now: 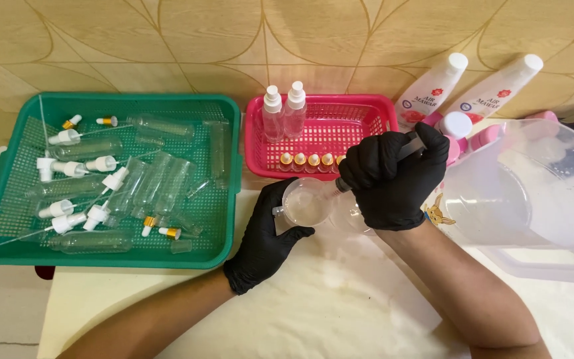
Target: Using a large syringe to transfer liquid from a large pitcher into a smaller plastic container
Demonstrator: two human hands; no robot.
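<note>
My left hand (265, 234), in a black glove, grips a small clear cup (305, 203) from its left side on the pale tabletop. My right hand (393, 179), also gloved in black, is closed around a clear syringe (409, 145) whose tip points down into the cup. Just behind the hands stands a pink basket (340, 133) holding two clear spray bottles (283, 110) with white tops and a row of several small gold-capped vials (307, 161).
A green tray (8, 226) at the left holds several empty clear bottles and loose white spray pumps. A large clear plastic jug (539, 199) stands at the right. Two white bottles (463, 90) with pink labels lean against the wall behind it.
</note>
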